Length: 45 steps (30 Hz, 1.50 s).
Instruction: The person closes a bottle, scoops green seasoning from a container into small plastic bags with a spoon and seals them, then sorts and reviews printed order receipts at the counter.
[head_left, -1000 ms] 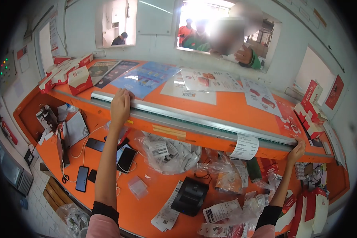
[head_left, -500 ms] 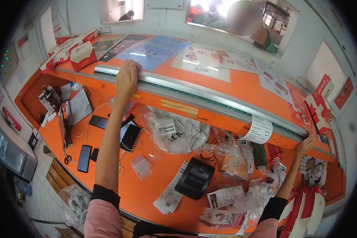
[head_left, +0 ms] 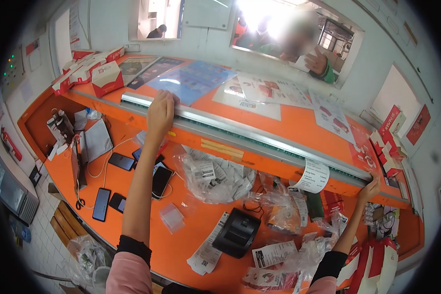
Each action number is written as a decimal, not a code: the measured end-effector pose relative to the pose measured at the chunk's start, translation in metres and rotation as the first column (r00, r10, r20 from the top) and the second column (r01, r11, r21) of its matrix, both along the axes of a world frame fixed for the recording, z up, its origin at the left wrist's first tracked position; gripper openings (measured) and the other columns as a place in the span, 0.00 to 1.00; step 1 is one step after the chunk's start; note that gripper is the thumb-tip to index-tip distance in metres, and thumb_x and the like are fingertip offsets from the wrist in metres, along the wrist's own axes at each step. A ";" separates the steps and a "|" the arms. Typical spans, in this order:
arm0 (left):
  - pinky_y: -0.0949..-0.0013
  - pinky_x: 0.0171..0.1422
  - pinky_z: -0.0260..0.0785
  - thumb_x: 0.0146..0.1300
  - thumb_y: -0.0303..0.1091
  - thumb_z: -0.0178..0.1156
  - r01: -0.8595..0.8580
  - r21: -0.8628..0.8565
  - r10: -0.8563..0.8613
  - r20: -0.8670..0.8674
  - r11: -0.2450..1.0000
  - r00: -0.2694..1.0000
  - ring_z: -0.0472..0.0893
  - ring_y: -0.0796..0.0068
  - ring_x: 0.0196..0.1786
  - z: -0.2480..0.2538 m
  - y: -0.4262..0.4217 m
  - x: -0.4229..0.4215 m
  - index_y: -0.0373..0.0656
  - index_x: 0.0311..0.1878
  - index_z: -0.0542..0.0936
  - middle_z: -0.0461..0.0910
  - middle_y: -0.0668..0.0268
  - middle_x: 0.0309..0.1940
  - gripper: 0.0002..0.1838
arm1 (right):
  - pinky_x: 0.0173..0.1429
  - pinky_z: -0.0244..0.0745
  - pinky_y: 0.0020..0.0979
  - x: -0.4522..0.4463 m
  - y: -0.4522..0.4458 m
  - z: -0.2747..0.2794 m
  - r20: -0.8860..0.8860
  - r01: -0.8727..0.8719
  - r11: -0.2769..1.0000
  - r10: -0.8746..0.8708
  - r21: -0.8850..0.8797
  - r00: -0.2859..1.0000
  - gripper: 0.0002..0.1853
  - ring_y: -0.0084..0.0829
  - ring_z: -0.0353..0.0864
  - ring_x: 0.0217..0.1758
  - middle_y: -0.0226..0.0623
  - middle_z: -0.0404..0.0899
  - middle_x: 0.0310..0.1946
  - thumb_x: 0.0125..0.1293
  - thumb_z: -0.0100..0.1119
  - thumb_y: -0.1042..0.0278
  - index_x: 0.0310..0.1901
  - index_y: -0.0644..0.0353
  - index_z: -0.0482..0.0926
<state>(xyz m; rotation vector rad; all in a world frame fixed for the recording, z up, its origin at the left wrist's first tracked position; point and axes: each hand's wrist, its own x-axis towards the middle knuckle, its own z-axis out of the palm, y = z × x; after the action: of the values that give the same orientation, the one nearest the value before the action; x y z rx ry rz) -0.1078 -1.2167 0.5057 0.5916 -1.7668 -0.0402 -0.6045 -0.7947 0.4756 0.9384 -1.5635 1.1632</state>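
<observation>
A long metal ticket rail [head_left: 240, 134] runs along the front edge of the orange upper shelf [head_left: 208, 102]. My left hand [head_left: 160, 113] is closed over the rail near its left end. Around its right end my right hand [head_left: 369, 188] is curled, fingers partly hidden. From the rail near my right hand hangs a printed paper slip [head_left: 310, 177], curling forward. Below lie a black receipt printer [head_left: 237, 233] and a clear plastic bag full of paper slips [head_left: 219, 180].
Several phones [head_left: 101, 205] and cables lie on the orange lower counter [head_left: 156, 247]. Scissors [head_left: 80, 203] rest at its left edge. Red-and-white boxes [head_left: 107, 79] stand on the shelf. Beyond a window, a person's hand [head_left: 317, 62] is raised. Receipts [head_left: 274, 254] and plastic bags cover the right side.
The view has shifted, so the shelf and rail sit a little lower. Both hands stay on the rail. Beyond the window, the person's hand has opened. A phone screen has lit up.
</observation>
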 end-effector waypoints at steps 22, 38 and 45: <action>0.62 0.39 0.61 0.69 0.36 0.35 -0.030 0.056 0.027 0.056 0.998 0.998 0.69 0.58 0.31 0.009 0.006 0.002 0.38 0.25 0.71 0.68 0.59 0.23 0.20 | 0.47 0.68 0.35 -0.006 0.000 -0.004 -0.092 0.091 0.995 -0.094 -0.038 0.991 0.20 0.39 0.76 0.40 0.43 0.79 0.32 0.69 0.35 0.66 0.31 0.68 0.78; 0.63 0.34 0.62 0.68 0.34 0.37 -0.028 0.015 0.029 -0.070 0.999 0.997 0.72 0.59 0.27 -0.004 0.001 -0.001 0.36 0.26 0.73 0.69 0.59 0.25 0.19 | 0.46 0.68 0.34 0.002 0.000 -0.002 -0.054 0.059 0.998 -0.060 -0.030 0.997 0.21 0.39 0.76 0.38 0.43 0.79 0.30 0.70 0.34 0.66 0.30 0.70 0.77; 0.64 0.34 0.63 0.68 0.33 0.37 -0.021 0.024 0.023 -0.088 0.999 0.996 0.72 0.60 0.27 -0.003 0.002 -0.001 0.35 0.27 0.74 0.70 0.59 0.24 0.19 | 0.45 0.68 0.34 -0.005 0.001 -0.004 -0.071 0.078 0.997 -0.080 -0.024 0.994 0.21 0.38 0.76 0.37 0.42 0.78 0.30 0.70 0.34 0.67 0.30 0.69 0.77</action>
<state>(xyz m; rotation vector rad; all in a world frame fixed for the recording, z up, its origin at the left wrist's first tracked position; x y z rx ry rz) -0.1091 -1.2146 0.5026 0.6170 -1.6756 -0.0699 -0.6091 -0.7937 0.4712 0.8871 -1.5146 1.0771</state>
